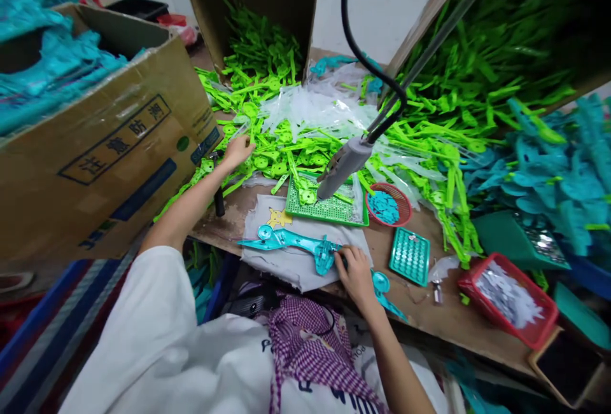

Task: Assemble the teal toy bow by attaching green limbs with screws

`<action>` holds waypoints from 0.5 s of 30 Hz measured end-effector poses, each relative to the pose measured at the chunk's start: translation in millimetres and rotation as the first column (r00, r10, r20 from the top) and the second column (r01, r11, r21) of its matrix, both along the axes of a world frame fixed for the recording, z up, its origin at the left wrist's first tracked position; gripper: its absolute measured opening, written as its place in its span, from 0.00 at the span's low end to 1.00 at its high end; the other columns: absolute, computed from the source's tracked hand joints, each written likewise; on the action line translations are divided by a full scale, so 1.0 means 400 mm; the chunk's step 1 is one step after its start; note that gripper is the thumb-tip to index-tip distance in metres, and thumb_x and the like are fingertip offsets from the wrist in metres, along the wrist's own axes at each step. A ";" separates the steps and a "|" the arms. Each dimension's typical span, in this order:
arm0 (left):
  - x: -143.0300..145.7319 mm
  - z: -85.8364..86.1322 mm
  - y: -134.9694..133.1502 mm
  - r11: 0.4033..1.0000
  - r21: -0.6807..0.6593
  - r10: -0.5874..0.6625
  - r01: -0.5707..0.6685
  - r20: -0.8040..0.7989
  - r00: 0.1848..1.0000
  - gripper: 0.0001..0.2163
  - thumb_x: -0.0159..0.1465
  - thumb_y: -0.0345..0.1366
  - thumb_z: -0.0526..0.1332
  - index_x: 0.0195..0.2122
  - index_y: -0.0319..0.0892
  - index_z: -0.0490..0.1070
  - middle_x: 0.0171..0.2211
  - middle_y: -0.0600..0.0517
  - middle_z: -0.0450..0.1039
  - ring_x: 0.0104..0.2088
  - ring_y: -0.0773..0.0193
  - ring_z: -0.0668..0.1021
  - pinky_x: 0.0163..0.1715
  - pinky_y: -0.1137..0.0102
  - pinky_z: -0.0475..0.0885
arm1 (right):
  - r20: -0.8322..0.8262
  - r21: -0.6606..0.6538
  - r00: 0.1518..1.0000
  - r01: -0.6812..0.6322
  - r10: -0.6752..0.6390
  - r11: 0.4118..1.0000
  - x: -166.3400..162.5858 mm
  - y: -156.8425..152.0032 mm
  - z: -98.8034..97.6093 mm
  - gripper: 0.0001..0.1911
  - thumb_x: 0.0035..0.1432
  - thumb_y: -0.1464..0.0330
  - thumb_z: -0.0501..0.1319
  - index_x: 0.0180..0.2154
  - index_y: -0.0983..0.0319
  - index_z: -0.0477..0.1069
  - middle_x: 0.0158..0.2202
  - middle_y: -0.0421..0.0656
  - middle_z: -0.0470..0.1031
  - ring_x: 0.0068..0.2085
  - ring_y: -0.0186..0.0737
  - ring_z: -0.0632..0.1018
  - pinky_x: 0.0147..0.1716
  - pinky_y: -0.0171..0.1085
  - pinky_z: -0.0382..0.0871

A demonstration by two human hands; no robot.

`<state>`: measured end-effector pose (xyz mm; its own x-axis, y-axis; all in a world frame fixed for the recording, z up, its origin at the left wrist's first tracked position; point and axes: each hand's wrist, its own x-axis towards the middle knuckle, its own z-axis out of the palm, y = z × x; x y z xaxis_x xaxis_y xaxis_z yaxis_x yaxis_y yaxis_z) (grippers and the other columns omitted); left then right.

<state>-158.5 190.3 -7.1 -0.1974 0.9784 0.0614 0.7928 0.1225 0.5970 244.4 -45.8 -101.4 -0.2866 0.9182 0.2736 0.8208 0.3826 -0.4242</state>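
My left hand (238, 151) reaches to the left edge of a heap of bright green plastic parts (281, 140). Its fingers are curled together; what they hold, if anything, is hidden, though a pale thin strip shows just beyond them. At the bench's front edge my right hand (354, 272) grips a long turquoise plastic part (296, 240), fingers closed about its middle. This part lies across a grey cloth (260, 264) with a yellow cartoon figure, and its right end sticks out beyond my hand. Over the green tray (329, 213) hangs a grey power screwdriver (346, 163), tip down.
A large cardboard box (138, 147) of turquoise parts stands left, beside a hammer (218, 198). Right of the tray are a red basket (403, 217) of turquoise pieces, a teal gridded tray (409, 256) and a red bin (508, 331) of white pieces. More turquoise parts (548, 166) pile up far right.
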 end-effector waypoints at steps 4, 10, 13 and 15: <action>-0.022 0.025 -0.115 0.997 0.073 -0.020 0.019 0.015 1.000 0.15 0.70 0.36 0.54 0.49 0.31 0.73 0.45 0.46 0.79 0.47 0.61 0.79 0.51 0.68 0.68 | -0.203 -0.021 0.979 -0.020 0.015 1.000 0.027 -0.004 0.011 0.16 0.66 0.55 0.58 0.44 0.59 0.71 0.43 0.49 0.77 0.46 0.50 0.77 0.47 0.49 0.69; 0.113 0.008 -0.444 0.970 0.161 -0.168 0.181 -0.091 0.982 0.20 0.71 0.30 0.49 0.61 0.43 0.67 0.55 0.45 0.74 0.57 0.51 0.73 0.61 0.54 0.60 | -0.334 0.097 0.928 0.210 -0.166 0.973 -0.039 -0.003 0.212 0.13 0.67 0.57 0.57 0.43 0.58 0.73 0.43 0.49 0.76 0.48 0.49 0.77 0.50 0.52 0.70; 0.197 -0.032 -0.559 0.963 0.105 -0.233 0.247 -0.133 0.963 0.20 0.70 0.27 0.48 0.59 0.44 0.69 0.53 0.43 0.74 0.57 0.51 0.73 0.62 0.51 0.56 | -0.388 0.144 0.922 0.055 0.005 0.988 -0.138 0.039 0.342 0.14 0.70 0.60 0.53 0.48 0.55 0.74 0.47 0.48 0.76 0.52 0.47 0.76 0.54 0.52 0.70; 0.224 -0.055 -0.604 0.940 0.076 -0.319 0.331 -0.137 0.938 0.20 0.69 0.25 0.47 0.57 0.44 0.70 0.52 0.42 0.75 0.56 0.52 0.73 0.62 0.50 0.54 | -0.339 0.123 0.926 -0.131 0.165 0.984 -0.176 0.068 0.381 0.18 0.69 0.58 0.55 0.56 0.54 0.71 0.57 0.47 0.73 0.60 0.48 0.72 0.61 0.55 0.64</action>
<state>-69.0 -51.5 -29.1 0.1456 0.9760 0.1621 0.8462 -0.2078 0.4907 174.0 -18.8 51.0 -0.2887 0.8368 0.4652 0.5601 0.5416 -0.6268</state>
